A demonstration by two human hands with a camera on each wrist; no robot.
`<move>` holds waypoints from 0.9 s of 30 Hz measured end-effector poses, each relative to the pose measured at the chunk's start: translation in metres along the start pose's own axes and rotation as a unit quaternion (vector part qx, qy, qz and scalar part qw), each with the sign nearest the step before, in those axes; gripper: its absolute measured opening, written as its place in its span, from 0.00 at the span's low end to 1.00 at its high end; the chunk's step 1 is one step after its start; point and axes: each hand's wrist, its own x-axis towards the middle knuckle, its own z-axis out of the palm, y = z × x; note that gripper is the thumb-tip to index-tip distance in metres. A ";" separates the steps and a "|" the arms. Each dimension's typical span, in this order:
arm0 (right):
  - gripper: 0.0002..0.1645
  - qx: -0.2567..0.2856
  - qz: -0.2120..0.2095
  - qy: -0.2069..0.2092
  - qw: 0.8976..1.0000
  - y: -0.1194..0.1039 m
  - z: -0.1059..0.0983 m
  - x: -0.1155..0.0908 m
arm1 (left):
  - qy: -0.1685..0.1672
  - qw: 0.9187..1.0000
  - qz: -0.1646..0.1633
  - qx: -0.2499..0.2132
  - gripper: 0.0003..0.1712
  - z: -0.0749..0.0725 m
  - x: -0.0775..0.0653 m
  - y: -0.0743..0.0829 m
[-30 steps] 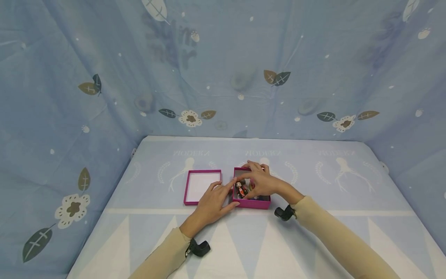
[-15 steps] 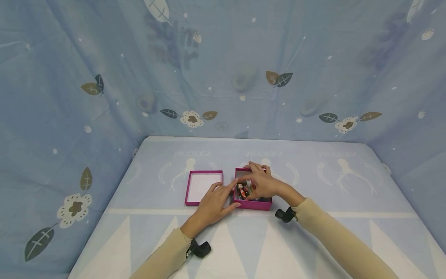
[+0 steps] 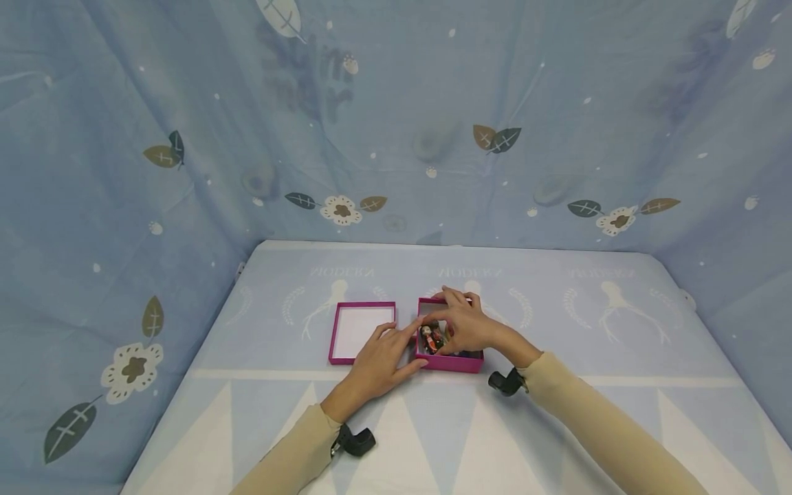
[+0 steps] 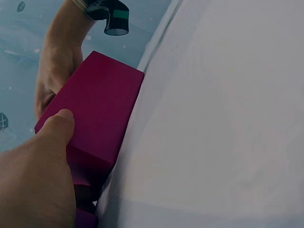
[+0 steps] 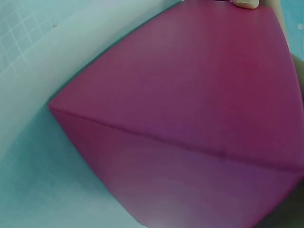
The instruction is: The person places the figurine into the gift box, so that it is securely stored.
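Observation:
A magenta box [image 3: 450, 365] stands without its lid on the table, its grey inside partly showing. My left hand [image 3: 379, 361] holds its left end, with the thumb [image 4: 61, 124] against the front wall in the left wrist view. From the right, my right hand [image 3: 469, 328] reaches over the box. Its thumb and index finger curl around a small figurine [image 3: 430, 337] with dark hair and red clothing lying inside; its other fingers extend past the back rim. Other colourful bits beside the figurine are mostly hidden by this hand. In the right wrist view the box wall [image 5: 171, 85] fills most of the picture.
Left of the box lies a magenta-rimmed lid [image 3: 331, 337], white inside facing up. A patterned pale blue and white cloth covers the table [image 3: 594, 426]. Blue printed fabric [image 3: 396, 124] hangs behind and at both sides.
The head view has shifted slightly. Both hands, the box and the figurine keep nearly the same positions.

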 end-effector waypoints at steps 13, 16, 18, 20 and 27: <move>0.37 -0.017 0.005 0.010 1.000 -0.003 0.003 0.000 | 0.005 1.000 0.002 0.000 0.45 -0.001 0.000 0.001; 0.36 -0.020 0.004 0.011 1.000 -0.003 0.003 0.000 | 0.001 1.000 -0.002 0.001 0.45 -0.001 0.000 0.001; 0.37 -0.019 0.004 0.010 1.000 -0.003 0.003 0.000 | 0.002 1.000 -0.003 0.001 0.45 -0.002 -0.001 0.001; 0.37 -0.021 0.003 0.010 1.000 -0.003 0.003 0.000 | 0.002 1.000 -0.003 0.001 0.45 -0.002 -0.001 0.001; 0.37 -0.011 0.009 0.003 1.000 -0.004 0.002 0.001 | 0.005 1.000 0.002 0.002 0.44 -0.002 -0.001 0.001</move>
